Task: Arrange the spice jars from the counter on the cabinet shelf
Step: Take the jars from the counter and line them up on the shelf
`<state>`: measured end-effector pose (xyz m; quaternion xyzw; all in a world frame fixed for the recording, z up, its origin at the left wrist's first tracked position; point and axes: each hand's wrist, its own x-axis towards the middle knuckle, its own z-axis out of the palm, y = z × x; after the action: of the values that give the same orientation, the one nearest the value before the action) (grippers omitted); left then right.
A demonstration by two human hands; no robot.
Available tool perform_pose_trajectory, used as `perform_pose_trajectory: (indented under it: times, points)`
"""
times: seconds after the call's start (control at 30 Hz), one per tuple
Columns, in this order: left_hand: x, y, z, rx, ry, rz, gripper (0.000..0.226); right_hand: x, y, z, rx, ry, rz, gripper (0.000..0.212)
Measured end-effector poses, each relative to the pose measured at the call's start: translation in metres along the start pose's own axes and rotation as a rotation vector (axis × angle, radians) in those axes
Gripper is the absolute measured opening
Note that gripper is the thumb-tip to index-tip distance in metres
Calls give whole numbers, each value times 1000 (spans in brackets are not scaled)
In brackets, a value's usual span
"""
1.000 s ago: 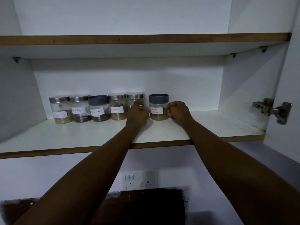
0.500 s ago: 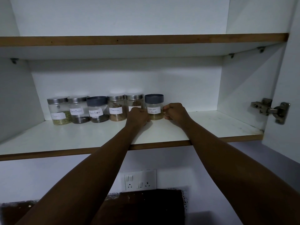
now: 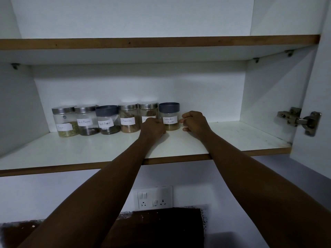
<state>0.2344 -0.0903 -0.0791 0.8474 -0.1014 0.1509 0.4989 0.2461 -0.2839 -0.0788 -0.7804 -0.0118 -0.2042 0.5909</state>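
Six labelled spice jars stand in a row at the back of the lower cabinet shelf (image 3: 232,138). From the left: fennel (image 3: 64,122), two black pepper jars (image 3: 86,120) (image 3: 107,121), cinnamon (image 3: 129,119), and a silver-lidded jar (image 3: 148,110) whose label my left hand hides. The dark-lidded coriander powder jar (image 3: 169,116) ends the row on the right. My left hand (image 3: 154,127) is curled against its left side. My right hand (image 3: 195,122) is curled at its right side, fingertips on the glass. The counter below is dark, and no jars show there.
The right half of the shelf is bare white board. An upper shelf (image 3: 161,42) runs overhead. The open cabinet door with its metal hinge (image 3: 302,120) stands at the right. A wall socket plate (image 3: 154,197) sits below the cabinet.
The coriander powder jar has slid left and back between both hands. It now stands against the silver-lidded jar at the end of the row.
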Motion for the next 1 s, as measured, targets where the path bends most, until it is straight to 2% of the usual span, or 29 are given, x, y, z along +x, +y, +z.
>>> perform_pose_trajectory:
  times: [0.17,0.33,0.43,0.57,0.77,0.87,0.93,1.0]
  points:
    - [-1,0,-1,0,7,3,25,-3,-3,-1,-12,-15,29,33]
    - [-2,0,-2,12,14,22,24,-3,-4,2,20,2,-18,23]
    - [-2,-1,-2,5,29,34,24,-3,-4,2,20,4,-24,9]
    - [-2,0,-2,-5,35,22,24,-2,-3,2,-82,-14,-75,11]
    - [-5,1,-3,20,50,23,24,-1,0,0,-79,-6,-54,14]
    - [-8,1,-4,39,109,38,27,-3,-1,-1,-162,88,11,17]
    - [-12,3,-5,75,115,75,27,-5,-2,-3,-296,225,-42,14]
    - [-20,8,-7,135,110,120,28,-15,-7,-4,-420,286,-62,7]
